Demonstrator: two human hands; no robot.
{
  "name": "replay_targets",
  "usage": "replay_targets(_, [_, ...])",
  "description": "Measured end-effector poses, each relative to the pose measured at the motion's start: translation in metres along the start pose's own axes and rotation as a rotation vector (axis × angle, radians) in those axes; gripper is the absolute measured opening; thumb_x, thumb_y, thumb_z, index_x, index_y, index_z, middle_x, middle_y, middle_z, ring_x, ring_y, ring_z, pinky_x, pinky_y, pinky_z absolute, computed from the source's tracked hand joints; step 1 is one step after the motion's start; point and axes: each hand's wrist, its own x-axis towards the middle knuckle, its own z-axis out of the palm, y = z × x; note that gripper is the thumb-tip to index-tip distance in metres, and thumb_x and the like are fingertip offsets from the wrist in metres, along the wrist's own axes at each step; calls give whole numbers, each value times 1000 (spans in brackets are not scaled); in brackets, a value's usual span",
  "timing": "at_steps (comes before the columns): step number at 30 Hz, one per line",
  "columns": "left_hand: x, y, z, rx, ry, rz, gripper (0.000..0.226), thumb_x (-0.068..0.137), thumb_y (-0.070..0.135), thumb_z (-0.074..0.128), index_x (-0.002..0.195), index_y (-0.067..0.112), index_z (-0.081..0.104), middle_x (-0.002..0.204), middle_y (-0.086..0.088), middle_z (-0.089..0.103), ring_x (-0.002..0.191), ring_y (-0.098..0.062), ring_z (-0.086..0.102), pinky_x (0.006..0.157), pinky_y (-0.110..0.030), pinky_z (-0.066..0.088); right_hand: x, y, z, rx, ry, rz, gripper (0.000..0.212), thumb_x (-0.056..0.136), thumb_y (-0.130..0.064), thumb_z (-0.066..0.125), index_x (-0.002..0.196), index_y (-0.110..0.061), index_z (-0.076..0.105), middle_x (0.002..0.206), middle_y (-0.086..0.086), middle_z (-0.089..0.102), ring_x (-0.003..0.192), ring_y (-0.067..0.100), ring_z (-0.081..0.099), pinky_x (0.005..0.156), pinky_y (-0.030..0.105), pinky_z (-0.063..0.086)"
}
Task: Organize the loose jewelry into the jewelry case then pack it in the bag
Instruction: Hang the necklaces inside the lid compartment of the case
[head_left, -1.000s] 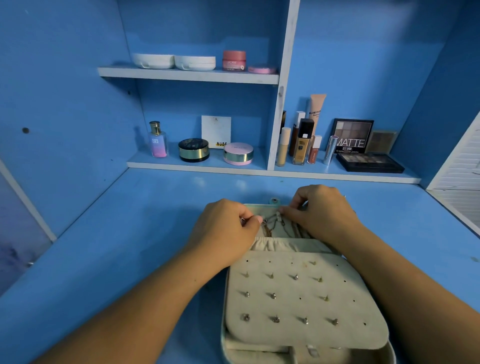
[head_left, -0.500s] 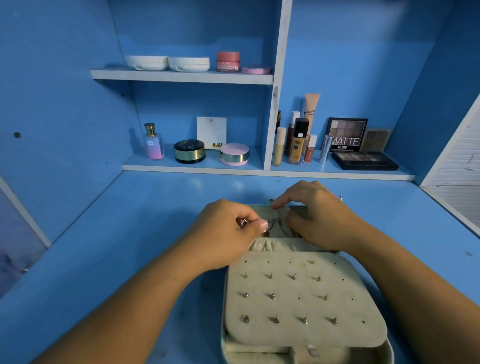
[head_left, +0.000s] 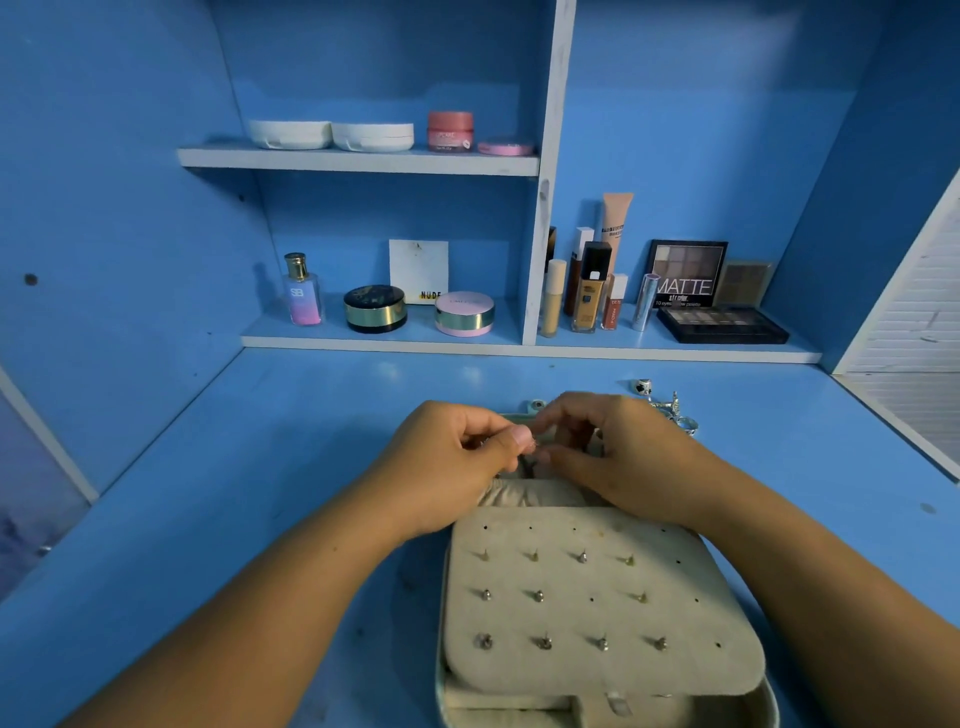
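Observation:
The open beige jewelry case (head_left: 597, 670) lies on the blue desk in front of me. Its earring panel (head_left: 592, 597) carries several studs. Above the case's far half, my left hand (head_left: 457, 467) and my right hand (head_left: 618, 457) meet with fingertips pinched together on a thin chain (head_left: 527, 462). Most of that chain is hidden by my fingers. The elastic pocket (head_left: 524, 491) sits just below my hands. Loose silver rings (head_left: 670, 408) lie on the desk behind my right hand. No bag is in view.
Low shelves at the back hold a perfume bottle (head_left: 302, 291), compacts (head_left: 375, 309), foundation bottles (head_left: 587, 291) and eyeshadow palettes (head_left: 722, 325). An upper shelf (head_left: 358, 158) holds white cases and a pink jar. A white slatted panel (head_left: 914, 364) stands at the right.
My right hand has drawn back from the case's far edge toward my left hand, and both now pinch at the same spot. The loose rings behind it have come into sight.

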Motion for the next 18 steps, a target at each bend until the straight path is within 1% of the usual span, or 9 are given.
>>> replay_targets(2, [0, 1, 1, -56, 41, -28, 18, 94, 34, 60, 83, 30, 74, 70, 14, 70, 70, -7, 61, 61, -14, 47, -1, -1, -2, 61, 97, 133, 8, 89, -22, 60, 93, -29, 60, 67, -8, 62, 57, 3, 54, 51, 13, 41])
replay_targets(3, [0, 1, 1, -77, 62, -37, 18, 94, 34, 60, 83, 29, 74, 71, 14, 70, 73, -4, 63, 61, -9, 46, -2, -1, -3, 55, 103, 192, 5, 90, -24, 57, 89, -27, 61, 60, -11, 60, 53, 2, 53, 48, 13, 40])
replay_targets(5, [0, 1, 3, -115, 94, -49, 19, 94, 33, 60, 82, 28, 74, 72, 14, 71, 78, -2, 65, 68, -10, 47, -1, -5, -5, 60, 46, 284, 24, 94, -34, 50, 82, -22, 67, 50, -12, 54, 47, 2, 48, 46, 14, 36])
replay_targets(7, [-1, 3, 7, -127, 105, -45, 20, 94, 33, 60, 81, 26, 74, 74, 12, 72, 78, -5, 67, 72, -16, 49, 2, -13, -2, 103, -8, 352, 49, 95, -49, 42, 83, -12, 70, 55, -4, 52, 51, 8, 46, 54, 24, 37])
replay_targets(9, [-2, 3, 12, -116, 98, -22, 18, 93, 33, 61, 83, 27, 74, 76, 10, 73, 78, -7, 68, 74, -21, 52, 5, -19, 1, 150, -7, 427, 61, 94, -57, 39, 75, -4, 64, 58, 3, 48, 51, 13, 42, 54, 26, 35])
replay_targets(11, [-3, 3, 17, -99, 77, 4, 15, 92, 32, 63, 86, 27, 75, 80, 3, 75, 83, -16, 70, 79, -31, 56, 7, -22, 1, 214, 29, 491, 54, 92, -55, 45, 64, -10, 56, 53, 0, 44, 44, 10, 37, 48, 22, 31])
replay_targets(13, [-3, 2, 19, -67, 72, 20, 14, 90, 33, 65, 86, 26, 76, 81, -3, 74, 85, -24, 69, 83, -40, 56, 6, -21, -3, 257, 49, 528, 51, 90, -51, 54, 56, -14, 54, 39, -7, 37, 33, 6, 31, 40, 19, 27])
replay_targets(15, [-4, 1, 19, -33, 71, 34, 13, 90, 34, 65, 85, 27, 76, 81, -4, 74, 84, -25, 69, 83, -42, 56, 5, -20, -6, 321, 48, 559, 46, 87, -50, 60, 54, -17, 60, 33, -9, 36, 27, 5, 31, 37, 18, 27])
replay_targets(18, [-5, 0, 20, 11, 82, 78, 13, 89, 35, 65, 87, 28, 75, 81, 0, 74, 81, -20, 68, 79, -39, 56, 4, -23, -10, 422, 18, 581, 40, 86, -47, 64, 57, -19, 64, 40, -3, 39, 25, 5, 33, 32, 16, 27])
